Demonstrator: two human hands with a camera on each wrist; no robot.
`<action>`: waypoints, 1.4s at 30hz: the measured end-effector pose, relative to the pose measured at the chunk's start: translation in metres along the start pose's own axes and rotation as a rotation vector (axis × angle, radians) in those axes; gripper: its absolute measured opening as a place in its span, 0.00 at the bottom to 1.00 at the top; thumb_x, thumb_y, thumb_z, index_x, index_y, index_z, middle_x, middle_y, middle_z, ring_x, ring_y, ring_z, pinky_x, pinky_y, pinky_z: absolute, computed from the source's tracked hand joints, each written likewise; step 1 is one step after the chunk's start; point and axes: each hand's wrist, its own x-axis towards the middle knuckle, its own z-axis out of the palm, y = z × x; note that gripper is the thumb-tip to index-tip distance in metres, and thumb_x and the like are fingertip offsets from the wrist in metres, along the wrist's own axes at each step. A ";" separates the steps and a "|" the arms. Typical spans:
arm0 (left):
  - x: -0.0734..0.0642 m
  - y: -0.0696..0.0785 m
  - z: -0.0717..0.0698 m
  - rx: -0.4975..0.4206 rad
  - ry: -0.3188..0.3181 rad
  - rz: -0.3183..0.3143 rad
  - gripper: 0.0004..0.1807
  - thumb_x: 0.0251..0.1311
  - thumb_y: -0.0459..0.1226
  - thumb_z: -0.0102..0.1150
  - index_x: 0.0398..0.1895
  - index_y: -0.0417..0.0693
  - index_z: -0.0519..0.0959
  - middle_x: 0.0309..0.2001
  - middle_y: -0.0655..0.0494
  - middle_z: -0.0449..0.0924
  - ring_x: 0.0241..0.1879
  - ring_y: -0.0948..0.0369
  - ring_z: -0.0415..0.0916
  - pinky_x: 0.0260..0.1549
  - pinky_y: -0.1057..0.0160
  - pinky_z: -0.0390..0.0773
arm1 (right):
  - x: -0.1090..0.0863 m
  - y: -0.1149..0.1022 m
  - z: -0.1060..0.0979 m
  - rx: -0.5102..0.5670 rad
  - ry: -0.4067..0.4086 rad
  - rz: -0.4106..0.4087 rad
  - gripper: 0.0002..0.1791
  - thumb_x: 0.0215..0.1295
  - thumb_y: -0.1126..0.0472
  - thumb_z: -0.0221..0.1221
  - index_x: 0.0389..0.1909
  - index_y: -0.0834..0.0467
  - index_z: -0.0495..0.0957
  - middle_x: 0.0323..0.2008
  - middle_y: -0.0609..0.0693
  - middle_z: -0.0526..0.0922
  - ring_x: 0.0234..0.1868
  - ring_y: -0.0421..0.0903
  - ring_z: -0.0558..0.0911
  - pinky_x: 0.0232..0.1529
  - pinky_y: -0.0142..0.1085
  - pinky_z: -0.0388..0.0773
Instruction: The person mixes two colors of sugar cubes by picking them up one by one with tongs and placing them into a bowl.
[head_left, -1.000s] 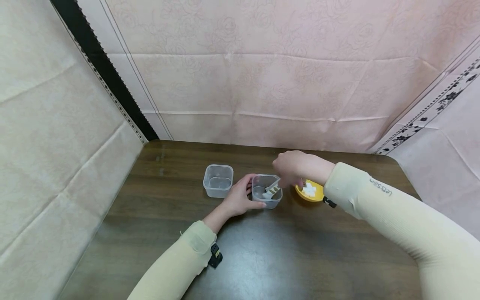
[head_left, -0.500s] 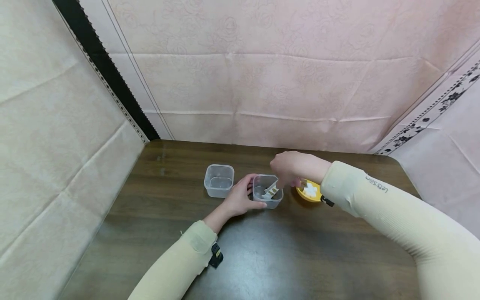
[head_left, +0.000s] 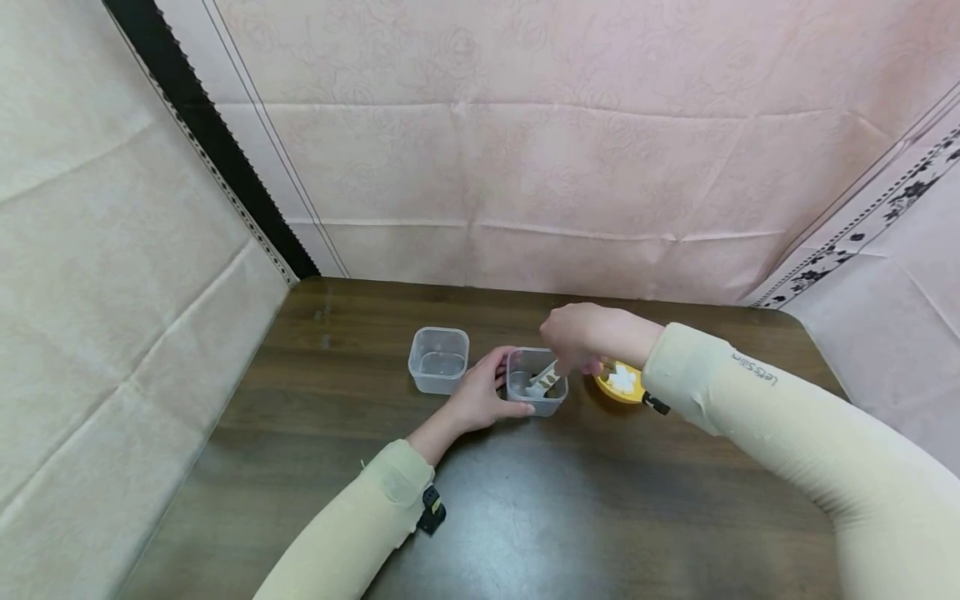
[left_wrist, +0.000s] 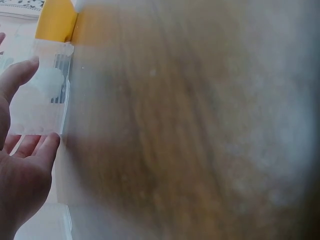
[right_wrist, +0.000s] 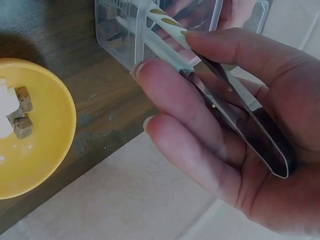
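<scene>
In the head view my left hand (head_left: pixel 483 396) grips a clear plastic container (head_left: pixel 543 407), thumb on the near side and fingers on the far side. My right hand (head_left: pixel 581 337) holds small tongs (right_wrist: pixel 170 25) with dark handles and white, gold-patterned ends. Those ends reach down inside that container. Brown cubes (right_wrist: pixel 109 28) show through its wall in the right wrist view. Beside the right hand sits a yellow bowl (right_wrist: pixel 55 150) with white cubes (right_wrist: pixel 7 102) and brown cubes (right_wrist: pixel 23 127) in it. The forearm partly covers the bowl in the head view.
A second clear container (head_left: pixel 437 382) stands to the left of the gripped one. All of this rests on a dark wooden table (head_left: pixel 525 517), toward its far edge. Pale cloth (head_left: pixel 480 167) hangs behind and at both sides.
My right hand has shifted slightly left, with the tongs' ends still in the container. My left hand keeps its grip in the same place.
</scene>
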 end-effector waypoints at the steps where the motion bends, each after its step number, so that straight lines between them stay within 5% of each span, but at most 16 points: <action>1: 0.000 0.000 0.000 -0.001 -0.001 0.000 0.50 0.53 0.34 0.84 0.77 0.42 0.65 0.72 0.45 0.71 0.74 0.52 0.70 0.72 0.57 0.73 | -0.001 0.001 0.000 0.001 0.003 -0.005 0.13 0.69 0.57 0.66 0.26 0.58 0.87 0.16 0.46 0.86 0.17 0.41 0.85 0.20 0.32 0.80; 17: 0.003 0.001 0.000 0.001 -0.013 -0.013 0.50 0.53 0.36 0.85 0.78 0.44 0.65 0.74 0.46 0.70 0.74 0.52 0.70 0.71 0.59 0.74 | -0.022 0.018 0.004 0.121 0.086 -0.103 0.17 0.71 0.58 0.66 0.19 0.51 0.83 0.14 0.42 0.82 0.16 0.38 0.83 0.21 0.29 0.78; 42: 0.000 -0.001 0.001 0.020 0.007 -0.022 0.50 0.53 0.37 0.85 0.78 0.47 0.66 0.75 0.45 0.70 0.74 0.49 0.71 0.72 0.55 0.73 | -0.075 0.054 0.012 0.264 0.326 -0.205 0.20 0.69 0.60 0.63 0.15 0.49 0.79 0.13 0.37 0.77 0.18 0.36 0.83 0.20 0.31 0.69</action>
